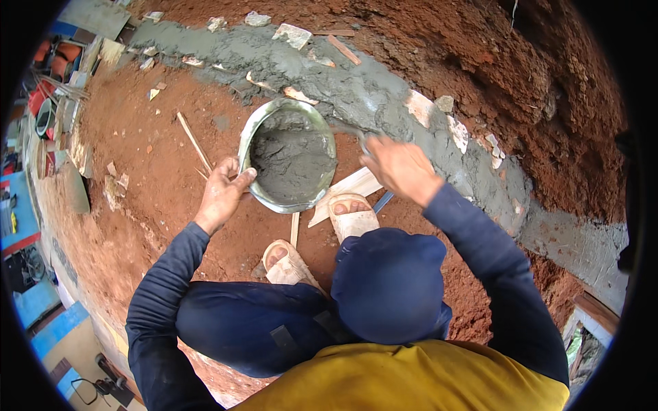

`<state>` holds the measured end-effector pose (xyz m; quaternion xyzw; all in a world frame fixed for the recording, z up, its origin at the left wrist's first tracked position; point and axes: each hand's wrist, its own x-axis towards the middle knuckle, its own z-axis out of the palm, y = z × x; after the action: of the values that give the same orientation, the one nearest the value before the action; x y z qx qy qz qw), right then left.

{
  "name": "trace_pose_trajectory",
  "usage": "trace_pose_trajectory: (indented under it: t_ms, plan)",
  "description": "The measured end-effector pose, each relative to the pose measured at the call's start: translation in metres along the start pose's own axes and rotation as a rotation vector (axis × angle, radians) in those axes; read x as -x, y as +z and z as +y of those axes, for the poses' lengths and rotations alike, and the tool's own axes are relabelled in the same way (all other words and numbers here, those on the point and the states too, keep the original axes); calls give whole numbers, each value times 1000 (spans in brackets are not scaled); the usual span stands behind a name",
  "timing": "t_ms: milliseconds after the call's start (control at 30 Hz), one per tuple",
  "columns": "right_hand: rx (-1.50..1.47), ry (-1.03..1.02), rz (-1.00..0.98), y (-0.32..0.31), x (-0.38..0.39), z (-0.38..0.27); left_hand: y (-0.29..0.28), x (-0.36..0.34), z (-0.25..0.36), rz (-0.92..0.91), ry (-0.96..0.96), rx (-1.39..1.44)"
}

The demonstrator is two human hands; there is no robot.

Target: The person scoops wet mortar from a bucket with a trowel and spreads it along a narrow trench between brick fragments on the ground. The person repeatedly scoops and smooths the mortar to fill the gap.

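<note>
A round bucket [245, 140] with a pale, mortar-smeared rim stands before my feet. Wet grey mortar [291, 157] fills much of its inside. My left hand [223, 190] grips the rim at its left side, thumb on top and fingers outside. To the right of the bucket, my right hand [399, 166] is closed round a tool, apparently a trowel [362, 141]. Only a small grey part of it shows beyond the fingers, slightly blurred. Beyond both hands runs a long bed of wet grey mortar [384, 103] with pale stones along it.
A steep red earth bank [507, 75] rises beyond the mortar bed. Near my sandalled feet lie a wooden board [353, 190] and a thin stick [194, 142]. Stone chips are scattered on the red soil. Assorted items [58, 65] crowd the far left edge.
</note>
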<state>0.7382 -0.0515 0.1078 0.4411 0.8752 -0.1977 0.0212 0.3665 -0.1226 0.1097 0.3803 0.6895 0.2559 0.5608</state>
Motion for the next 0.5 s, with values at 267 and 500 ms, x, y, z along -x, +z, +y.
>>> trace_pose_trajectory:
  t_ms: [267,500]
  plan:
    - [121,-176,-264,41,-87,-64,-10,5,-4,91,3,-14]
    - [433,-171,-328,-32,-72,-18,-7,9,-13,38,76,103]
